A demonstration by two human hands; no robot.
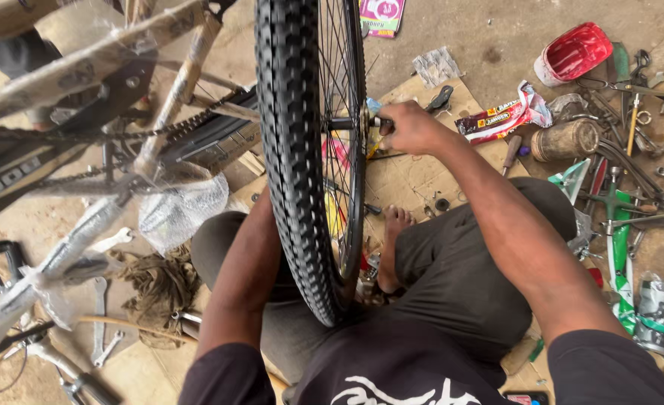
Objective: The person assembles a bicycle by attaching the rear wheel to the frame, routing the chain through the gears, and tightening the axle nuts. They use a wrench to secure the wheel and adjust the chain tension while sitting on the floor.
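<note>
The right hand (411, 127) is closed on the axle (347, 122) of the black knobby-tyred spoked bicycle wheel (302, 157) — the left hand is hidden behind that wheel, its grip impossible to tell.

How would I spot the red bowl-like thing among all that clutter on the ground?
Start at the big knobbly bicycle wheel standing upright in the middle, then look across to the far upper right of the dusty floor. There, just above the heap of metal tools, lies the red bowl-shaped container, tipped on its side. It is the only bright glossy red thing with a pale rim.
</note>
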